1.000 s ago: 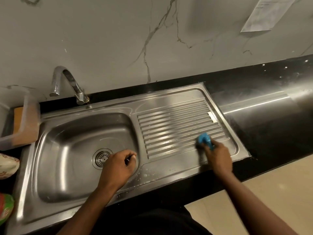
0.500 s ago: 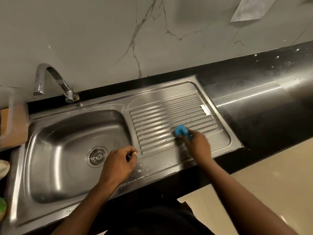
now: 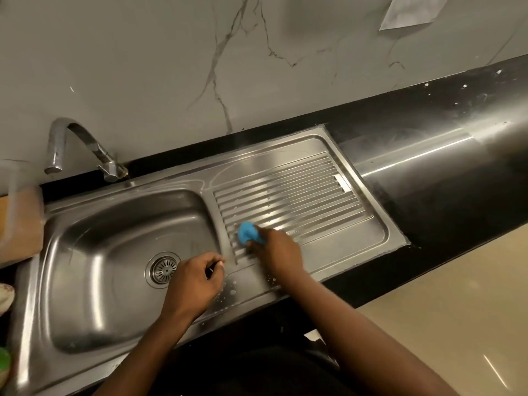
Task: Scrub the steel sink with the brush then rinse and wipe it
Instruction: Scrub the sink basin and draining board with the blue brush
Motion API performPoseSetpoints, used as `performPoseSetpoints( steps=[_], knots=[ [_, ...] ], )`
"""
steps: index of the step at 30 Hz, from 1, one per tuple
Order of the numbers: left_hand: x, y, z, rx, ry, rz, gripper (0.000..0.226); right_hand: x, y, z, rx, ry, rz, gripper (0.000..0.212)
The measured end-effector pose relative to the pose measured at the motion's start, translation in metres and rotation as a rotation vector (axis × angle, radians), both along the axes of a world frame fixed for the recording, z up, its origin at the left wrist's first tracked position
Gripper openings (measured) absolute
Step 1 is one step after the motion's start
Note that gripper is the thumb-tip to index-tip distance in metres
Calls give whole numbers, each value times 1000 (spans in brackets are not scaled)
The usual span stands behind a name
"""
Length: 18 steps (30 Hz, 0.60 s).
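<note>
At drainboard's (image 3: 300, 190) near left corner, right hand (image 3: 278, 254) grasps blue brush (image 3: 247, 232), scrubbing steel sink (image 3: 368, 247). Left hand (image 3: 191, 284) curled at basin (image 3: 114, 267) edge; whether holding anything, cannot tell. Scrubbing step apparently underway; next likely basin, then rinse under tap (image 3: 77, 147).

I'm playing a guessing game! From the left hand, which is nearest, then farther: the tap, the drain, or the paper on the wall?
In the head view:
1. Drain, in the basin beside the left hand.
2. Tap, back left at the wall.
3. Paper, high on the wall, right.
</note>
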<state>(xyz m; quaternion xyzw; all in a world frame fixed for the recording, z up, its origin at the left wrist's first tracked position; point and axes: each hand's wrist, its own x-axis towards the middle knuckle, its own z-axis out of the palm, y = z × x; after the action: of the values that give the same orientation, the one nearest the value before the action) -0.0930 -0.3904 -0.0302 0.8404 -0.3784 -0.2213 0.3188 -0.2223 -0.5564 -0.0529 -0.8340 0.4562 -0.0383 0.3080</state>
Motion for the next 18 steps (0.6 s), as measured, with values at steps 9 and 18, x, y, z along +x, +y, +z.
performPoseSetpoints(
  steps=[9, 18],
  knots=[
    [-2, -4, 0, -26, 10, 13, 11, -79, -111, 0, -54, 25, -352, 33],
    [-19, -27, 0, -25, 18, 6, 10, -45, -43, -7, -23, -36, -73, 55]
  ],
)
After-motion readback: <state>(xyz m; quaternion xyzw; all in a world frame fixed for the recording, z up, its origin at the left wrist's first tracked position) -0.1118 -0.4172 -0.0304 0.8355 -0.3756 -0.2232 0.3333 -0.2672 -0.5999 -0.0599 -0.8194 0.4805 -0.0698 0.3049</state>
